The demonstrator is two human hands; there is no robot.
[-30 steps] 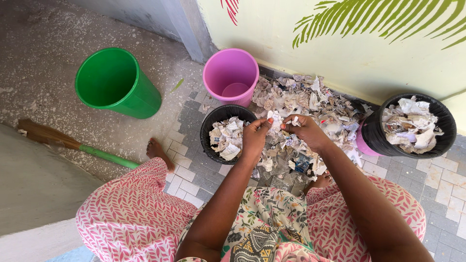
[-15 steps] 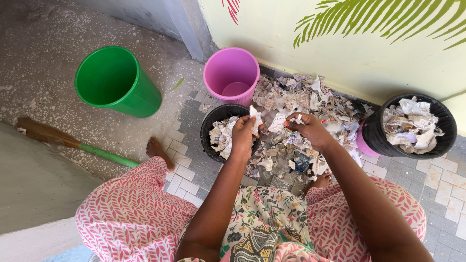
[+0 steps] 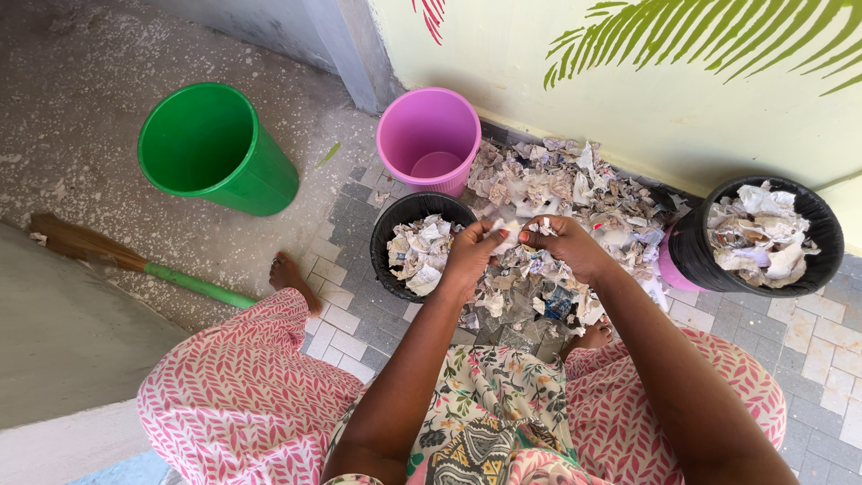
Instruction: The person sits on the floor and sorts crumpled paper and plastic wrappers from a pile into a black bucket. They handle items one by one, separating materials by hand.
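Observation:
My left hand (image 3: 467, 254) and my right hand (image 3: 564, 244) meet over a heap of crumpled paper scraps (image 3: 557, 193) on the tiled floor. Both pinch the same small white paper scrap (image 3: 509, 229) between their fingertips. Just left of my left hand stands a black bin (image 3: 388, 235) partly filled with paper scraps. My legs, in a pink leaf-patterned dress, frame the heap.
An empty pink bucket (image 3: 427, 135) stands behind the black bin, an empty green bucket (image 3: 208, 148) farther left. A second black bin (image 3: 813, 235) full of paper stands at right. A broom with a green handle (image 3: 180, 280) lies at left. A painted wall rises behind.
My left hand, which had swung over the black bin with a scrap half a second ago, has come back to my right hand. Both now pinch one scrap.

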